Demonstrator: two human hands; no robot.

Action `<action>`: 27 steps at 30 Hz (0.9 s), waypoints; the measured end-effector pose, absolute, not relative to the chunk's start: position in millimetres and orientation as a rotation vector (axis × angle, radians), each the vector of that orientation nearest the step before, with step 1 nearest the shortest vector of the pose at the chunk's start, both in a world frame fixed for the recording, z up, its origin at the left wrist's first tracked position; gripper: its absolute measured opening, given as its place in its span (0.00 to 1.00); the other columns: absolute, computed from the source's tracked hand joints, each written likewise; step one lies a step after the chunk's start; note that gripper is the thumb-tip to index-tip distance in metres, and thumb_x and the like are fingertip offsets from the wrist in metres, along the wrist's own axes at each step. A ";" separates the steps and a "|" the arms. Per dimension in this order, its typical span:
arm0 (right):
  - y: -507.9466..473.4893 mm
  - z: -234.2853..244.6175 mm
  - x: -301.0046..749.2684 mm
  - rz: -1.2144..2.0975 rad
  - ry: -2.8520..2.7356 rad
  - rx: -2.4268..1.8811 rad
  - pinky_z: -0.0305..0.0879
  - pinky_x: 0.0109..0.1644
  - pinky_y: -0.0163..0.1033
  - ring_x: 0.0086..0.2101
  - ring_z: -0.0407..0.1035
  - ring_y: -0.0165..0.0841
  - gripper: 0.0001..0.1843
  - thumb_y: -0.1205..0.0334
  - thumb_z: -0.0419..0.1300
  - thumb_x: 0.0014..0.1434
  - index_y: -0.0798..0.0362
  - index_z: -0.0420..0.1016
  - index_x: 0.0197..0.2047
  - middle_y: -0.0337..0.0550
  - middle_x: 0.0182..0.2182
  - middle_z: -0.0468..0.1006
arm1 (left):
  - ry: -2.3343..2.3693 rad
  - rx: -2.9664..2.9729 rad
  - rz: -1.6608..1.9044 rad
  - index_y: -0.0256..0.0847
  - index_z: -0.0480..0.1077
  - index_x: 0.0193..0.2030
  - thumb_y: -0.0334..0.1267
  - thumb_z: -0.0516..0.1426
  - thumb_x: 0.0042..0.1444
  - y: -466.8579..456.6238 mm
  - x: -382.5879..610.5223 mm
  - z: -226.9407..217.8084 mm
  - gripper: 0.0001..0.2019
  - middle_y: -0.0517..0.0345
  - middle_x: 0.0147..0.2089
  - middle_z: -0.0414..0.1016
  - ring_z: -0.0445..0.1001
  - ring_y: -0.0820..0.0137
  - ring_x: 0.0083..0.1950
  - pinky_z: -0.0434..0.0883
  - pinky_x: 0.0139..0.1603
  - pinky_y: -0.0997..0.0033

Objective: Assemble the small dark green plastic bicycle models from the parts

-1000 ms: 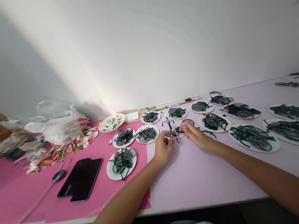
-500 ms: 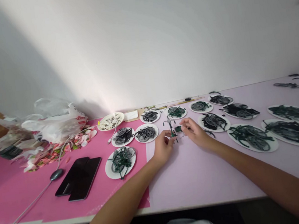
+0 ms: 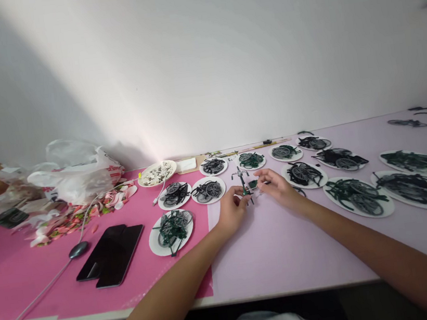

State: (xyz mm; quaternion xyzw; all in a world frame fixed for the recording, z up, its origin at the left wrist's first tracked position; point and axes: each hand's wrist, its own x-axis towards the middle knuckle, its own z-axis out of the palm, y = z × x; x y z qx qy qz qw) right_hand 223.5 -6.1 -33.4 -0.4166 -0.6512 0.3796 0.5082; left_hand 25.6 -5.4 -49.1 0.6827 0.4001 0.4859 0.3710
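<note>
My left hand (image 3: 234, 207) is closed on a small dark green toy bicycle (image 3: 243, 182), whose handlebar points away from me. Close beside it on the right, my right hand (image 3: 275, 186) pinches a small dark green part (image 3: 254, 183) between thumb and fingertips; its exact kind is too small to make out. Both hands are just above the lilac part of the table (image 3: 273, 257). White plates of bicycle parts lie around them: a plate (image 3: 222, 182) with grey wheels left of the hands, and a plate (image 3: 320, 177) with black parts to the right.
More plates with green and black parts, such as one plate (image 3: 154, 244), stand on both sides. A bowl (image 3: 141, 180) of small white pieces is at the back. Two dark phones (image 3: 122, 256), a cable with a grey disc (image 3: 79, 249), petals (image 3: 87, 213) and plastic bags (image 3: 77, 172) lie left.
Both hands hold nearly the same place. The green part in my right hand has shifted slightly and shows less. The whole view has moved a little.
</note>
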 end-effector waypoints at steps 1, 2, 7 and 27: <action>-5.4 -34.0 223.5 0.950 -1.545 -0.994 0.67 0.44 0.43 0.35 0.69 0.35 0.19 0.49 0.61 0.63 0.47 0.68 0.54 0.38 0.36 0.70 | 1.020 1.748 1.245 0.39 0.71 0.43 0.38 0.61 0.59 -5.1 25.7 -49.3 0.08 0.58 0.39 0.76 0.67 0.78 0.25 0.65 0.28 0.76; -4.6 -34.7 223.4 0.977 -1.526 -0.984 0.67 0.43 0.43 0.35 0.69 0.35 0.20 0.49 0.61 0.63 0.47 0.68 0.54 0.38 0.36 0.70 | 1.015 1.748 1.244 0.39 0.71 0.43 0.38 0.61 0.59 -4.8 25.8 -49.6 0.08 0.58 0.39 0.76 0.67 0.79 0.25 0.64 0.28 0.76; -4.0 -33.6 221.7 1.001 -1.474 -0.974 0.67 0.39 0.41 0.32 0.68 0.33 0.21 0.50 0.64 0.60 0.48 0.68 0.52 0.37 0.35 0.71 | 1.019 1.737 1.263 0.39 0.70 0.42 0.38 0.61 0.58 -4.1 26.5 -50.2 0.08 0.59 0.37 0.75 0.68 0.78 0.25 0.64 0.28 0.76; -3.4 -29.4 218.9 0.888 -1.482 -0.992 0.68 0.43 0.41 0.37 0.69 0.35 0.16 0.51 0.66 0.55 0.48 0.67 0.40 0.40 0.35 0.73 | 1.003 1.646 1.251 0.39 0.71 0.42 0.44 0.64 0.56 -5.8 25.2 -46.6 0.13 0.58 0.38 0.76 0.69 0.78 0.25 0.65 0.27 0.76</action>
